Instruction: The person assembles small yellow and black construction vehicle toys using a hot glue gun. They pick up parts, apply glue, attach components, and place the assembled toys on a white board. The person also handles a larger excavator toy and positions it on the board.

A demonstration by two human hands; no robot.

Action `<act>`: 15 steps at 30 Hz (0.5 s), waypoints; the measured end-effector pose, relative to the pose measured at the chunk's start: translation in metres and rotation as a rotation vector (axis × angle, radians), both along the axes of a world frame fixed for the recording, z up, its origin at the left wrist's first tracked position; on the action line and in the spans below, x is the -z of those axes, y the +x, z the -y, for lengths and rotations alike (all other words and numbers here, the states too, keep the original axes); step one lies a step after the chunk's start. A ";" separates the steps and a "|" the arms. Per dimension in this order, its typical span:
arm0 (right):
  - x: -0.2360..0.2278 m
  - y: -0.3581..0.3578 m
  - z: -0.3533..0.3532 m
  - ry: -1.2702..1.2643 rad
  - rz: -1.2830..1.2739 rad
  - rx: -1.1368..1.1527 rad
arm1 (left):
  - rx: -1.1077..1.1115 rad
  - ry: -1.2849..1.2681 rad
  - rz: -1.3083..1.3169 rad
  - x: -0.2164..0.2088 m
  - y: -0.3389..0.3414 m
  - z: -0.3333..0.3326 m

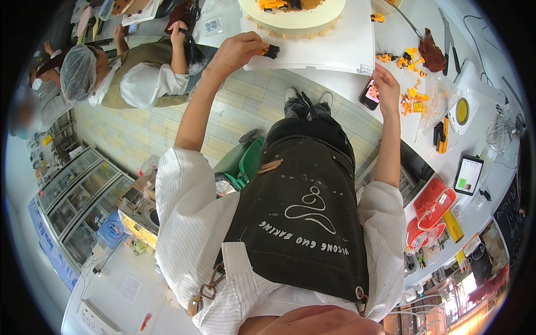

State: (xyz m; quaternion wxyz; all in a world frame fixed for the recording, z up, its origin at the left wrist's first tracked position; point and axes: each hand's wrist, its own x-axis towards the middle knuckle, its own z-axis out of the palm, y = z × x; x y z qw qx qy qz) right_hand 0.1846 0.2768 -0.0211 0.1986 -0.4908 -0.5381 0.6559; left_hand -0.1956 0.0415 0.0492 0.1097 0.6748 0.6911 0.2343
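My left hand [237, 53] pinches a small black-and-yellow toy vehicle [272, 51] over the near left part of a flat white board [329, 54]. On the board stands a round, pale cake [301, 21] with a crumb border round its base. A yellow toy digger [272, 5] and brown crumbs [311, 4] sit on its top, cut by the upper edge. At the board's near right corner, my right hand [386, 89] has its fingers curled against the edge. Beside those fingers lies a phone [368, 95] with a lit screen, partly covered.
Several yellow toy vehicles [412, 58], a clear plastic bag [438, 103], a white scale [464, 109], a whisk [498, 135] and a second phone [468, 174] lie on the right. A person [134, 78] in a hairnet works at the left. A green bin [251, 162] stands by me.
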 end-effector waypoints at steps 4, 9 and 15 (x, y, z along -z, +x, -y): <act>0.001 -0.003 -0.001 0.015 -0.008 0.008 | 0.010 0.019 -0.008 0.002 -0.001 0.001; 0.000 0.002 0.000 -0.025 0.012 0.012 | -0.059 0.007 -0.069 -0.010 0.003 0.009; -0.020 -0.005 0.030 0.682 0.101 0.205 | -0.355 0.166 0.092 0.012 0.004 0.044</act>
